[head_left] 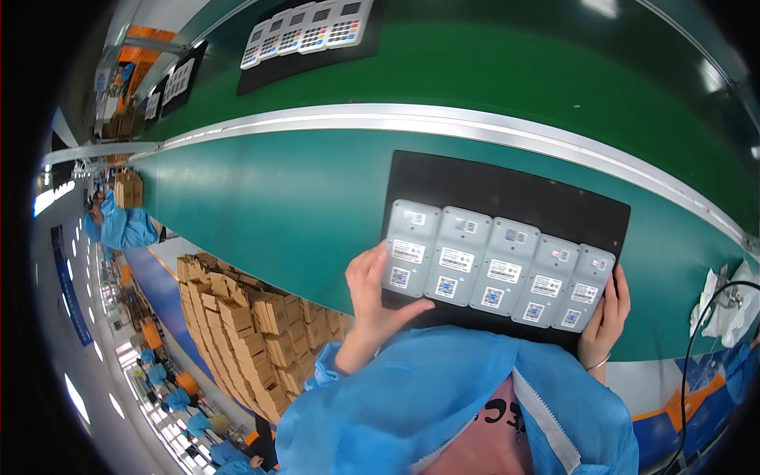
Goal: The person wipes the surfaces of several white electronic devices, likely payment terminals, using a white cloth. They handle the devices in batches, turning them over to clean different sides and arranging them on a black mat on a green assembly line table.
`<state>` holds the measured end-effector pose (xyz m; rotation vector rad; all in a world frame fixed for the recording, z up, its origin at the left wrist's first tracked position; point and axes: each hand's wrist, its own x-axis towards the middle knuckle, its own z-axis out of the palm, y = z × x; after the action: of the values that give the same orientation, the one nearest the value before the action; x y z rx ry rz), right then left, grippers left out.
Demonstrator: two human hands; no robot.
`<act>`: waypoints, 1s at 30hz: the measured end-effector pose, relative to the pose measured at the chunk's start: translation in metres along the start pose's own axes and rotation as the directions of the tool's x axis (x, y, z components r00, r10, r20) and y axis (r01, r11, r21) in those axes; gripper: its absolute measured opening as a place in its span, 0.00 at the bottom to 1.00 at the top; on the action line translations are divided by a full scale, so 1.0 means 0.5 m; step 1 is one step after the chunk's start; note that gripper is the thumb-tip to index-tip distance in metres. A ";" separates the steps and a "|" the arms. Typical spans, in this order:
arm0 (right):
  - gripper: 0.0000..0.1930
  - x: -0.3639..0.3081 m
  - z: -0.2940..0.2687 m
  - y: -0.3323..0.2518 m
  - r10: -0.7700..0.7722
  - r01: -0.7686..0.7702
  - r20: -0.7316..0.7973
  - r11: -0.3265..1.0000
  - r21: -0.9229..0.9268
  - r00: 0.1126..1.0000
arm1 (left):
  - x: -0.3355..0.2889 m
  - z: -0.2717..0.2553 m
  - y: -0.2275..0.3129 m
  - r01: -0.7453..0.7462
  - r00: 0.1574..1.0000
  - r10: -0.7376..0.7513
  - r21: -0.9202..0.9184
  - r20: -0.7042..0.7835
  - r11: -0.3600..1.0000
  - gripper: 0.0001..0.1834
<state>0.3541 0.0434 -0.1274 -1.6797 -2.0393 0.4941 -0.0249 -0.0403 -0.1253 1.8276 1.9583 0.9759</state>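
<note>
Several grey card payment terminals (500,269) lie face down, side by side, on a black mat (507,180). Their backs carry white labels and square printed codes. My left hand (370,297) is at the left end of the row, its fingertips against the edge of the leftmost terminal (408,247) and its thumb spread apart below. At the other end, the stretched fingers of my right hand (607,317) rest along the outer edge of the rightmost terminal (584,289); its thumb is hidden. Neither hand is lifting a terminal.
Beyond a metal rail (356,116), a green belt (491,67) carries another black mat (317,70) with terminals lying keypad up. Stacked cardboard boxes (245,317) stand left of my bench. A white plastic bag (720,305) and black cable (687,356) are at the right. Other people work farther left.
</note>
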 end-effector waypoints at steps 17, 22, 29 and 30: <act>0.20 0.000 0.011 0.015 -0.001 0.003 -0.048 0.999 0.035 0.999 | -0.015 -0.009 -0.021 0.142 0.986 -0.166 -0.543 0.006 0.827 0.45; 0.20 -0.001 0.012 0.014 -0.012 0.014 -0.056 0.999 0.036 0.998 | -0.012 -0.012 -0.009 0.210 0.973 -0.231 -0.479 0.015 0.852 0.55; 0.24 0.013 0.010 -0.015 -0.044 0.047 -0.095 0.999 0.020 0.994 | -0.017 0.013 -0.033 0.238 0.961 -0.275 -0.447 -0.019 0.862 0.56; 0.23 0.016 0.009 -0.019 -0.043 0.044 -0.096 0.999 0.009 0.994 | -0.019 0.015 -0.031 0.225 0.963 -0.268 -0.441 -0.036 0.869 0.56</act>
<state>0.3428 0.0493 -0.1252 -1.6168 -1.9964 0.4017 -0.0306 -0.0468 -0.1431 1.2720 1.7841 1.3060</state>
